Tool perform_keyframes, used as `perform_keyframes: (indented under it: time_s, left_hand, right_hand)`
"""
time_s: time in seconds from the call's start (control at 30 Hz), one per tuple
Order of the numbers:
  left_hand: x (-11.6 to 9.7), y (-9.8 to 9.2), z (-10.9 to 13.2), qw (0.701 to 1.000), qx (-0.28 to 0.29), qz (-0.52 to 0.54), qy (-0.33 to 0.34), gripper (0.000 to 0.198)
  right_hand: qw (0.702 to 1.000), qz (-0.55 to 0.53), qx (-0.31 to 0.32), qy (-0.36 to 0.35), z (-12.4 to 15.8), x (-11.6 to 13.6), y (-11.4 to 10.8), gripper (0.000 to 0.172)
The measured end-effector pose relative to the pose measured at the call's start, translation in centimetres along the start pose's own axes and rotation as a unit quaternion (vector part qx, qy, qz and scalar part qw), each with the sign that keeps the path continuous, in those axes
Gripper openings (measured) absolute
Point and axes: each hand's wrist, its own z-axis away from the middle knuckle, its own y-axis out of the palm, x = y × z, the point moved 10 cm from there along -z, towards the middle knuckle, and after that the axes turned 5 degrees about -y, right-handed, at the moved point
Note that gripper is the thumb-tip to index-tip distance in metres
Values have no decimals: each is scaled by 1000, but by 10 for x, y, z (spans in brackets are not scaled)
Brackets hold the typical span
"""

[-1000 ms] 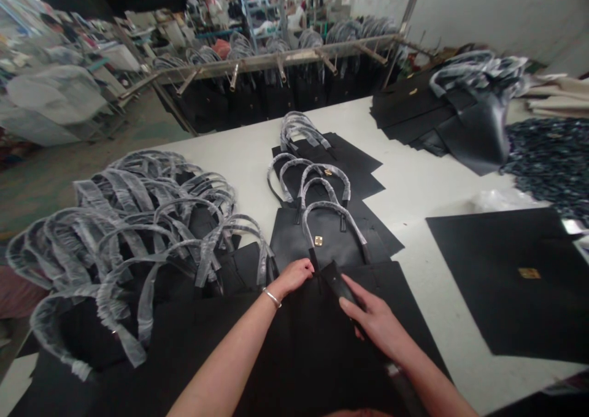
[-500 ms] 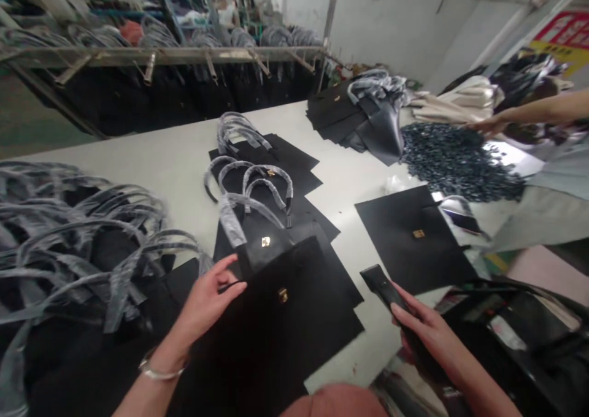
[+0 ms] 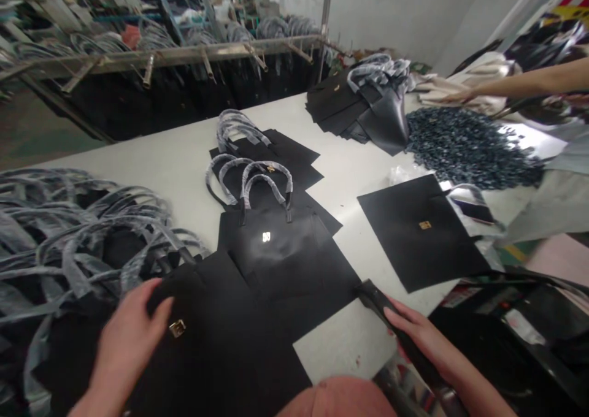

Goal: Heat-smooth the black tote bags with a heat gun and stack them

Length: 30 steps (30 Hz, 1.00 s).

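The left hand [image 3: 129,340] lay open and flat on a black bag [image 3: 221,337], just beside its gold clasp [image 3: 177,328], apparently pressing the limp bag down against the white table [image 3: 343,343] so that it stayed smooth. The right hand [image 3: 421,337] was closed around a black strap [image 3: 373,297], whose end stuck out past the fingers, seemingly held clear of the bags. Between and ahead of the hands lay a stack of black bags [image 3: 280,251], overlapped in a staggered line, with plastic-wrapped handles [image 3: 267,184] on top, an arrangement that seemed to keep each piece easy to reach. Beyond the left hand sat a large heap of wrapped bag handles [image 3: 78,245]. Ahead of the right hand, a single black bag panel [image 3: 416,233] lay flat with its clasp facing up. Farther ahead were another stack of bags [image 3: 345,101] and a pile of dark scraps [image 3: 473,147], with a co-worker's arm [image 3: 519,83] reaching in beside the pile. A long rack [image 3: 184,55] of hanging bags stood past the table.
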Motion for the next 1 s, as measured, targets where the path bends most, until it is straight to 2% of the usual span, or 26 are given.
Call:
perform_keyframes:
  time_s: [0.03, 0.1, 0.17, 0.23, 0.27, 0.33, 0.43, 0.53, 0.6, 0.67, 0.73, 0.8, 0.9, 1.0]
  left_hand:
    - [-35, 19, 7, 998, -24, 23, 51, 40]
    - [-110, 82, 31, 980, 46, 66, 180, 34]
    - [-170, 141, 63, 949, 122, 59, 284, 40]
    - [-201, 179, 86, 933, 147, 24, 327, 49]
    - [-209, 191, 93, 929, 150, 8, 338, 52]
    - [-216, 203, 99, 928, 143, -13, 344, 53]
    - [-224, 205, 93, 929, 126, -42, 346, 41]
    - [-251, 208, 86, 899, 118, -79, 414, 31]
    - [-275, 213, 87, 854, 105, -115, 496, 33]
    - [-294, 221, 94, 787, 86, -161, 589, 34]
    - [-304, 230, 105, 718, 78, -192, 665, 34]
    - [-308, 235, 115, 663, 79, -198, 717, 34]
    - [-309, 238, 125, 613, 84, -198, 760, 33]
    - [-310, 242, 129, 592, 90, -200, 776, 33]
  right_hand:
    - [1000, 21, -17, -13, -2, 4, -1, 73]
    - [996, 59, -50, -43, -2, 13, -2, 72]
    - [994, 71, -58, -62, 2, 20, 1, 72]
    - [995, 66, -40, -68, 7, 23, 9, 73]
    - [995, 64, -29, -67, 9, 24, 13, 73]
    - [996, 68, -8, -60, 11, 25, 22, 73]
    - [996, 56, -12, -67, 8, 34, 31, 75]
    - [994, 31, -39, -97, 3, 47, 31, 79]
    - [993, 21, -40, -107, 1, 53, 30, 81]
    - [994, 12, -33, -105, 2, 54, 30, 82]
    - [995, -2, -34, -94, 4, 50, 29, 83]
    - [996, -13, -44, -78, 7, 43, 26, 83]
    - [996, -17, -58, -68, 8, 33, 21, 79]
    - [996, -14, -55, -66, 7, 27, 18, 76]
